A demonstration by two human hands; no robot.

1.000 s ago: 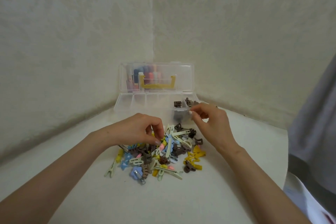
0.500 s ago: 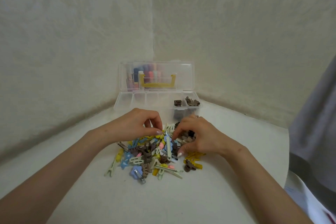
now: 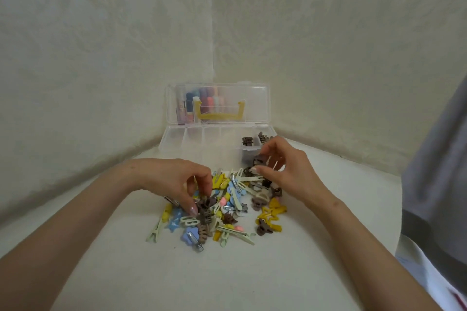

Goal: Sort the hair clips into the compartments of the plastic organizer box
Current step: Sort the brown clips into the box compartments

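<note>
Right hand (image 3: pixel 285 169) pinches a brown clip (image 3: pixel 259 160) btw thumb + fingertips, mid-right of frame, just in front of the box (image 3: pixel 177 134) near its right end. Left hand (image 3: pixel 174 179) has fingers curled down into the pile of clips (image 3: pixel 235 199) at frame centre, tips on brown ones; can't tell if it's actually gripping one. Box is open behind the pile, lid (image 3: pixel 255 98) upright. Brown clips in box (image 3: pixel 247 140) sit in the 2 right compts; the rest look empty.

Risks, IMO:
- Fingertip pinch is light, so the clip could slip back into the pile or bounce on the surface (image 3: pixel 227 272).
- Compts are narrow, so a sloppy release prob lands it in the wrong one.
- Left hand digging may drag tangled clips out w/ it and scatter the pile.
</note>
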